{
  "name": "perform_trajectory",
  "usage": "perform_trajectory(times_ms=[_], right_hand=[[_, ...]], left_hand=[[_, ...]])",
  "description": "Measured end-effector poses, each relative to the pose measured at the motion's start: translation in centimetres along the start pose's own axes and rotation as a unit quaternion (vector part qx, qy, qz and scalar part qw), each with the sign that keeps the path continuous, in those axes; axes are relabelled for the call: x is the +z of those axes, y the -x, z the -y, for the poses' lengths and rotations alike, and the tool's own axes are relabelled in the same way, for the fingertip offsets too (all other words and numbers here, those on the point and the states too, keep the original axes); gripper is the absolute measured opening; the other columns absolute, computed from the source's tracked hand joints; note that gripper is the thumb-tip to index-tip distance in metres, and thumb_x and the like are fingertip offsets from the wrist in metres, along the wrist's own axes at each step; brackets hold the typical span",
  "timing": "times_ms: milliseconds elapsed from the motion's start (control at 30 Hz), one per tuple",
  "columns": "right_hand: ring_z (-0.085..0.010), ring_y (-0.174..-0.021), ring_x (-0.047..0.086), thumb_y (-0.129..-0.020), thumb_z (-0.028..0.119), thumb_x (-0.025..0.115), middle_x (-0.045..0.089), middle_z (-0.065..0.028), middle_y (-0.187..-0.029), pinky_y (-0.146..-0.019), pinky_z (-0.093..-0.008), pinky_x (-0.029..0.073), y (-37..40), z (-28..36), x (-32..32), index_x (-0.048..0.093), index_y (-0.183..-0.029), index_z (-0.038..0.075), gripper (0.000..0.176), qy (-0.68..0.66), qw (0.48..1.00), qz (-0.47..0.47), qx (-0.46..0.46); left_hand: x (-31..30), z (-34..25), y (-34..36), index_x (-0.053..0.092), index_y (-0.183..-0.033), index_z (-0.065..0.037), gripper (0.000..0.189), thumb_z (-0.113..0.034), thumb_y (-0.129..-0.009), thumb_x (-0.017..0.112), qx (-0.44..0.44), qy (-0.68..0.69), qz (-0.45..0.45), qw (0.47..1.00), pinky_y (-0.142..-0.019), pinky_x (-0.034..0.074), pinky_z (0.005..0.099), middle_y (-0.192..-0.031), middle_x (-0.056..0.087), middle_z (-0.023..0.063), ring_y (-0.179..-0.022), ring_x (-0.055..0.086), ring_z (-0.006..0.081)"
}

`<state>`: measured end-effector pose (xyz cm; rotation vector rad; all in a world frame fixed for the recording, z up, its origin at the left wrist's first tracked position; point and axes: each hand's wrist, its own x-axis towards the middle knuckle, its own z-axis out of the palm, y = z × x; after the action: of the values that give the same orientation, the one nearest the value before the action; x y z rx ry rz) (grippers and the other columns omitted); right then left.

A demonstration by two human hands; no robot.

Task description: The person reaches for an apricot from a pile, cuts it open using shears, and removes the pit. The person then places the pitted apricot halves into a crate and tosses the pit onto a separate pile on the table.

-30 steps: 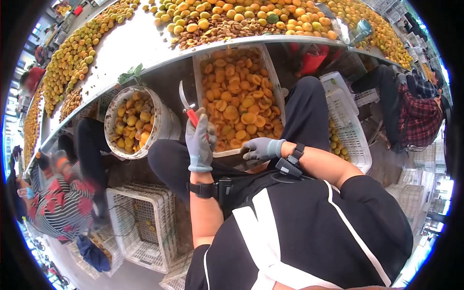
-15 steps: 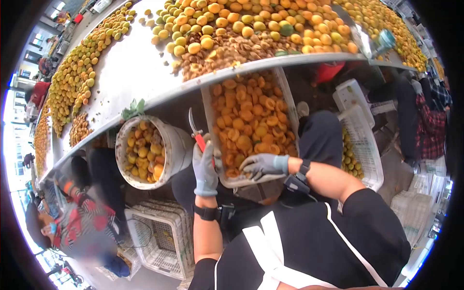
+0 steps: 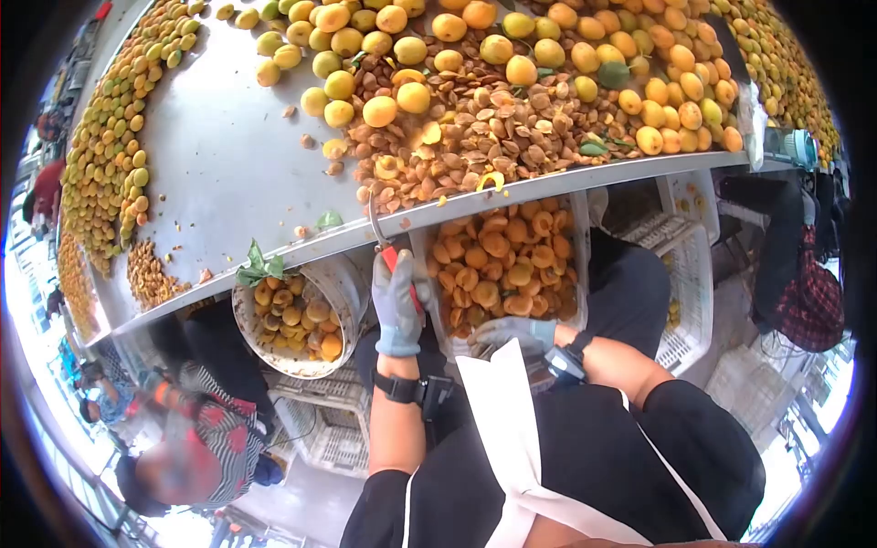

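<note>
My gloved left hand (image 3: 398, 306) is closed round the red handle of a curved knife (image 3: 387, 251). Its thin blade points up, overlapping the metal table's near edge in view. My gloved right hand (image 3: 513, 332) is at the near end of a white crate (image 3: 577, 251), its fingers stretched to the left. Part of those fingers is blurred and hidden behind the apron strap. Halved apricots (image 3: 498, 260) fill the crate. Left of my left hand, a tilted white bucket (image 3: 345, 290) contains browned, soft-looking apricots (image 3: 294, 320).
The metal table (image 3: 219, 119) carries a heap of apricot pits (image 3: 493, 119) and whole apricots (image 3: 681, 110). Green leaves (image 3: 260, 265) hang at the bucket's rim. White crates (image 3: 690, 301) stand to the right. A person in a striped top (image 3: 224, 443) is at the lower left.
The view has tipped up, showing more of the table. My left hand still grips the knife. My right hand has drawn back toward the crate's near rim, its fingers less curled.
</note>
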<state>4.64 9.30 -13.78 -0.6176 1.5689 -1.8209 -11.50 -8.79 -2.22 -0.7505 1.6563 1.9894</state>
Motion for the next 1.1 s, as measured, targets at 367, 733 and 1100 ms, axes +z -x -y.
perform_trajectory(times_ms=[367,733,1100], right_hand=[[-0.0152,-0.093,0.061,-0.094,0.028,0.058,0.061,-0.0065,-0.106,-0.081,-0.0271,0.052,3.2,9.6,-0.7,0.057,-0.115,0.006,0.031,-0.449,0.774,-0.230,0.382],[-0.0157,-0.103,0.059,-0.097,0.024,0.052,0.060,-0.0091,-0.115,-0.092,-0.0296,0.049,6.2,17.8,-3.6,0.051,-0.127,0.004,0.036,-0.437,0.750,-0.331,0.370],[-0.0216,-0.104,0.062,-0.096,0.023,0.054,0.062,-0.0129,-0.115,-0.090,-0.0342,0.052,10.4,27.5,-12.1,0.054,-0.122,0.001,0.033,-0.504,0.689,-0.429,0.295]], left_hand=[[-2.3,-4.2,-0.9,0.047,-0.088,-0.009,0.023,-0.028,-0.100,0.047,-0.156,0.332,0.092,0.926,-0.038,0.023,0.0153,-0.069,0.041,-0.0050,-0.044,0.028,0.0010],[2.5,-11.5,-1.5,0.045,-0.129,-0.002,0.045,-0.033,-0.098,0.051,-0.154,0.246,0.006,0.957,-0.045,0.039,0.0177,-0.080,0.050,-0.0001,-0.056,0.046,0.0057],[0.6,-11.8,5.3,0.020,-0.146,-0.005,0.076,-0.053,-0.094,0.050,-0.115,0.184,-0.135,0.967,-0.095,0.048,0.0394,-0.137,0.044,0.0220,-0.119,0.052,0.0349]])
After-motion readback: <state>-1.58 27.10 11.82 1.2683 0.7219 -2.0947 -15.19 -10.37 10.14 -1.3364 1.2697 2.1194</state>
